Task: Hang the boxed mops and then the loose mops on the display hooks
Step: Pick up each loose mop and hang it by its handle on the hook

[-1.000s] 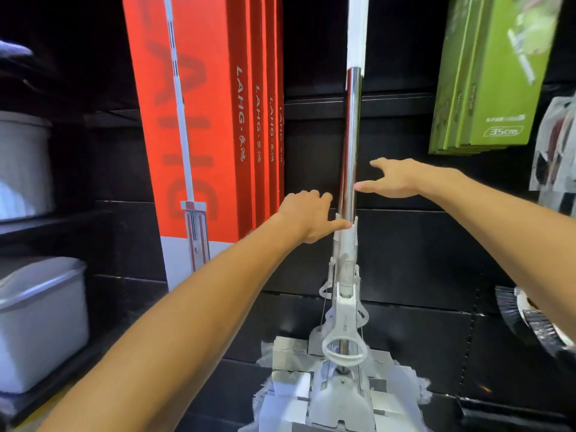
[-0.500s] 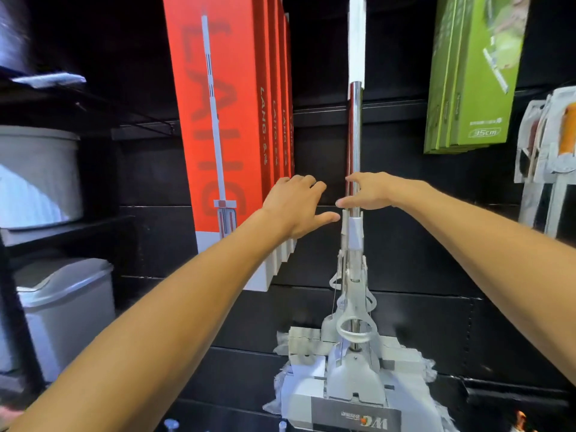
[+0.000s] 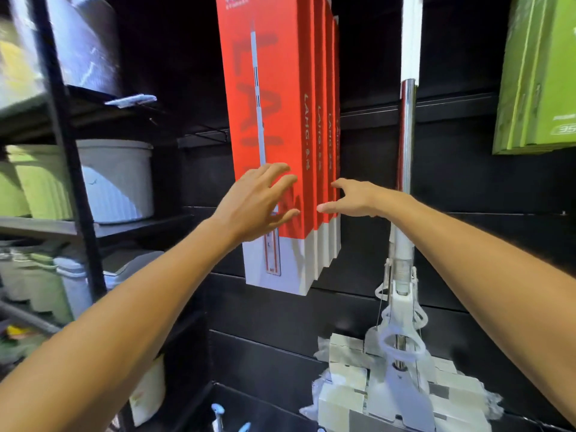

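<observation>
Bins [image 3: 115, 182] sat on the left shelf. Left hand [image 3: 255, 204] lay spread, fingers apart, on the hanging red boxes [image 3: 280, 120]; right hand [image 3: 352, 198], fingers loose, touched their edge. Loose mop [image 3: 405, 275] hung right of them.

boxed mops [image 3: 280, 120] left of loose mop [image 3: 405, 213], bins [image 3: 115, 182] far left

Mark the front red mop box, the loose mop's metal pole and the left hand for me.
front red mop box [image 3: 274, 88]: head view, front face.
loose mop's metal pole [image 3: 406, 135]: head view, chrome shaft.
left hand [image 3: 255, 204]: head view, back of hand.
</observation>
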